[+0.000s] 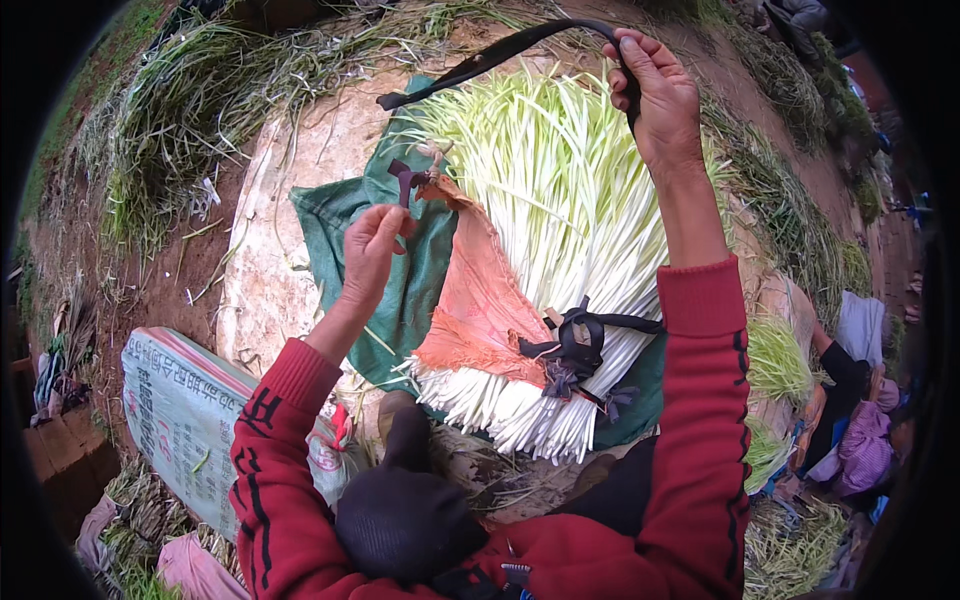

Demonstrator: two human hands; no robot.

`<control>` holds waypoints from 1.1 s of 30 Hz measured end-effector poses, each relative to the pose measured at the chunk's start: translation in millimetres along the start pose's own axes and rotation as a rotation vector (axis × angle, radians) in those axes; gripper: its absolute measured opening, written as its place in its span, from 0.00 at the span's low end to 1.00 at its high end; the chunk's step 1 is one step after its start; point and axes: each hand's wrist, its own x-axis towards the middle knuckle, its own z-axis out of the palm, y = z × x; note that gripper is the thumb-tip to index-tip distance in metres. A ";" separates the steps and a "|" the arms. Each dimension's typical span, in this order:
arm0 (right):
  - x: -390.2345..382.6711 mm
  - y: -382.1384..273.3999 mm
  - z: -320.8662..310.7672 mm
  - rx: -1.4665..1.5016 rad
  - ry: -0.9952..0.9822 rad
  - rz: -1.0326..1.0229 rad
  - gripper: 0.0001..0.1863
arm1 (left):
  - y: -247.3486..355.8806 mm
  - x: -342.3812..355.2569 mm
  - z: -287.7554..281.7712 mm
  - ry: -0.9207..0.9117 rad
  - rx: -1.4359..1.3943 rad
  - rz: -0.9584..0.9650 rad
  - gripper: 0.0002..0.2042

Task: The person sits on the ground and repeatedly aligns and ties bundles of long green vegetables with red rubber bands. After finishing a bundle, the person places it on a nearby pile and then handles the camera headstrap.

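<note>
A large bundle of long greens (560, 200), white-stemmed with yellow-green leaves like garlic chives, lies in front of me on a green cloth (345, 225). An orange cloth (485, 290) covers part of its left side. My right hand (655, 95) is raised over the leafy far end, gripping a black strap (500, 48) whose free end hangs out to the left. At the orange cloth's upper corner, my left hand (372, 248) pinches a dark purplish strip (404, 180). Knotted black straps (580, 335) lie across the white stems near me.
Loose green stalks (170, 130) are heaped at the far left on a pale ground sheet (270, 240). A printed woven sack (180, 420) lies at my left. To the right are more greens (778, 360) and a person in dark clothes (845, 385).
</note>
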 end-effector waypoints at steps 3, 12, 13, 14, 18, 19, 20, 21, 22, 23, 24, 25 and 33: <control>-22.5 42.0 32.3 -0.356 -0.093 0.164 0.09 | -11.7 -7.1 46.0 0.018 -0.030 0.000 0.15; -71.9 164.1 59.7 -0.365 -0.269 0.380 0.07 | -21.7 19.4 66.8 0.096 -0.174 -0.128 0.15; -71.6 162.7 60.2 -0.355 -0.300 0.428 0.07 | -20.2 21.6 65.1 0.096 -0.227 -0.170 0.15; -73.6 163.3 58.4 -0.330 -0.306 0.439 0.06 | -18.8 23.5 63.6 0.094 -0.280 -0.213 0.16; -79.5 170.3 61.5 -0.469 -0.238 0.233 0.07 | -27.5 39.9 57.4 0.015 -0.375 -0.247 0.15; -82.1 163.1 66.0 -0.521 -0.217 0.243 0.07 | -30.7 44.6 54.7 -0.019 -0.386 -0.239 0.15; -84.2 159.5 69.3 -0.572 -0.196 0.253 0.07 | -34.2 47.8 53.4 -0.020 -0.396 -0.263 0.14; -82.4 162.9 69.6 -0.615 -0.223 0.193 0.07 | -37.7 49.2 50.7 -0.015 -0.420 -0.264 0.13; -78.8 165.8 63.6 -0.662 -0.234 0.136 0.07 | -35.4 50.2 53.6 -0.027 -0.440 -0.273 0.12; -79.9 166.6 60.5 -0.710 -0.249 0.087 0.07 | -35.0 49.8 54.9 -0.033 -0.463 -0.288 0.11; -81.8 168.9 60.4 -0.745 -0.268 0.070 0.08 | -33.2 51.1 53.1 -0.032 -0.472 -0.293 0.12; -82.7 170.0 62.5 -0.805 -0.302 -0.003 0.08 | -33.6 52.8 48.2 -0.061 -0.467 -0.312 0.12; -88.8 181.1 58.9 -0.527 -0.142 0.261 0.13 | -35.5 60.7 49.3 -0.168 -0.417 -0.430 0.14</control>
